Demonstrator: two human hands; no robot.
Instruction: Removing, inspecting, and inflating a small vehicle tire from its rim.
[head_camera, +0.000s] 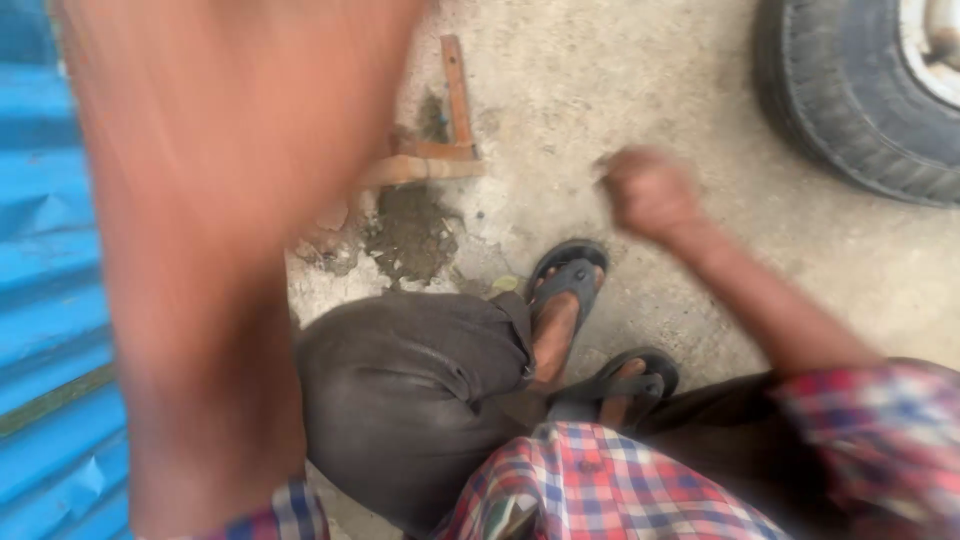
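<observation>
Above concrete floor (640, 80): right hand (650, 190) fisted, empty; left hand (230, 120) blurred, grip unclear; tyre (850, 110) near.

A roadside or yard repair spot, out of doors, seen from above: the ground is rough, stained concrete floor (640, 70), patched with dirt and debris around a rusty metal bracket (455, 110) fixed low to it. A worn vehicle tyre (850, 110) on its wheel stands at the upper right, and dented blue corrugated metal sheeting (45, 290) runs along the left edge. The person crouches here in dusty dark trousers (410, 390) and open sandals (570, 275), the dress of informal outdoor work.
</observation>
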